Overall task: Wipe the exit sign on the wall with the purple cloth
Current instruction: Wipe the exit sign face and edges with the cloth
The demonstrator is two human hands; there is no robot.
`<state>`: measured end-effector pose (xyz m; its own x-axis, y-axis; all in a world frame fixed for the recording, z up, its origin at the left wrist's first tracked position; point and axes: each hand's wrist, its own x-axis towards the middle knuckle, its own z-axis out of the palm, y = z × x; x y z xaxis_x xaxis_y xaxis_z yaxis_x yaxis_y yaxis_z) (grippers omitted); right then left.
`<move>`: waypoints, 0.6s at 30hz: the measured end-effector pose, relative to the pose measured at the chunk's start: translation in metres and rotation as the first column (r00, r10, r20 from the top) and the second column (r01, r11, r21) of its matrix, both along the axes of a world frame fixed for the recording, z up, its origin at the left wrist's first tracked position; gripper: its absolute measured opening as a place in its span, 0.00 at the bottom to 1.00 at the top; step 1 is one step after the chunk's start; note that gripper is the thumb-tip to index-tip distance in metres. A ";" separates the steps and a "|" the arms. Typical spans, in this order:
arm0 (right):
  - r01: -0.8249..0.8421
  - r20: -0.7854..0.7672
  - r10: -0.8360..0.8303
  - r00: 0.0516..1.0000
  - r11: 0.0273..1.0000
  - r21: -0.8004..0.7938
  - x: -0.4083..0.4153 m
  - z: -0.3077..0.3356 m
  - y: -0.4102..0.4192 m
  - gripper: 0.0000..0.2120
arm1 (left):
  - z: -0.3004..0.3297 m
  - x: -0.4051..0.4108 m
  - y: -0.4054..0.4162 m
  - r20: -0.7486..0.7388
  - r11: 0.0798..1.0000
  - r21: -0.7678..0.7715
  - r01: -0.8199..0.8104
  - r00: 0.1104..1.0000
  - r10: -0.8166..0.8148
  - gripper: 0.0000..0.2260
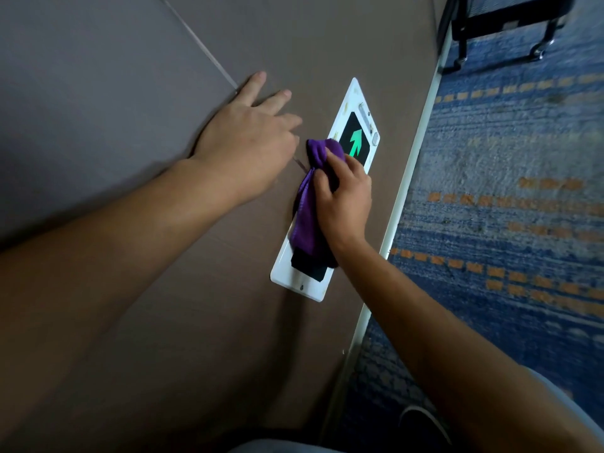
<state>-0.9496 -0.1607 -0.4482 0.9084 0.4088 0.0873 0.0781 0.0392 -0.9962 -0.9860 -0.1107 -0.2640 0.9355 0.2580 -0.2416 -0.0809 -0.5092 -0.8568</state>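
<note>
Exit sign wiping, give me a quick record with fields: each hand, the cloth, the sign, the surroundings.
left hand: fingers straight, flat against the wall
right hand: grips the purple cloth
purple cloth: bunched, lying over the sign's dark panel
exit sign: white frame, green arrow uncovered
surroundings: blue patterned carpet, wheeled cart

Showing purple on the cloth point(307, 210), white framing black with a green arrow on the sign point(354, 103), brown on the wall point(130, 93), blue with orange dashes on the carpet point(506, 207).
</note>
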 end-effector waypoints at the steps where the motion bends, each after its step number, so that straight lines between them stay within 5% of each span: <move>1: -0.013 0.026 0.013 1.000 1.000 -0.014 -0.006 -0.001 -0.005 0.18 | 0.000 0.000 0.000 0.007 1.000 -0.002 0.010 1.000 -0.010 0.17; 9: -0.097 0.111 0.097 0.989 0.995 -0.005 -0.099 -0.016 -0.050 0.19 | 0.002 -0.002 -0.001 0.003 1.000 -0.012 -0.007 1.000 0.007 0.18; 18: -0.079 0.182 0.087 0.979 0.996 -0.051 -0.046 -0.014 -0.027 0.19 | 0.002 -0.001 -0.001 0.025 1.000 -0.023 0.004 1.000 -0.003 0.17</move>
